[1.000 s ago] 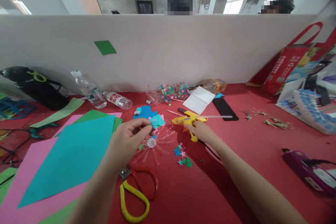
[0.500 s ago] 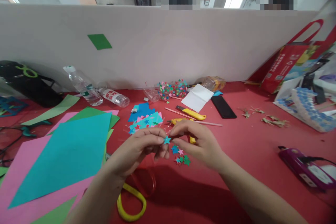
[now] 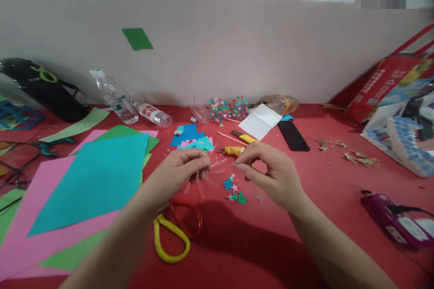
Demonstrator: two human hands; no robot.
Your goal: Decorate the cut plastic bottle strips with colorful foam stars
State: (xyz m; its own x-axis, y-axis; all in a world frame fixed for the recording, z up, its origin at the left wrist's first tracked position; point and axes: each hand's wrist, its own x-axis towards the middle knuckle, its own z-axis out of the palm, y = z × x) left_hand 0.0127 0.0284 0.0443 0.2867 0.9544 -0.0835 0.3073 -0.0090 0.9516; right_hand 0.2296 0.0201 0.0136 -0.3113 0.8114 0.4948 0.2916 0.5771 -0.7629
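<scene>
Both my hands are raised over the red table. My left hand (image 3: 185,169) has its fingers curled together, and thin clear plastic strips (image 3: 217,170) fan out from around and behind it. How the strips join is hidden by the fingers. Thumb and forefinger of my right hand (image 3: 271,174) pinch a thin pale sliver, too small to name. On the table between and below the hands lie small paper stars (image 3: 240,198) in green, blue and pink. Scissors (image 3: 172,239) with yellow and red handles rest below my left hand.
Coloured paper sheets (image 3: 91,185) cover the left. Behind the hands are blue paper pieces (image 3: 191,134), a yellow glue gun-like tool (image 3: 233,151), a star-covered clear bottle (image 3: 228,109), white paper (image 3: 260,122) and a phone (image 3: 293,136). A purple device (image 3: 393,216) lies right.
A turquoise star was between the fingertips of both hands; it no longer shows there. My hands have moved apart, the right one to the right. The view has tilted down slightly.
</scene>
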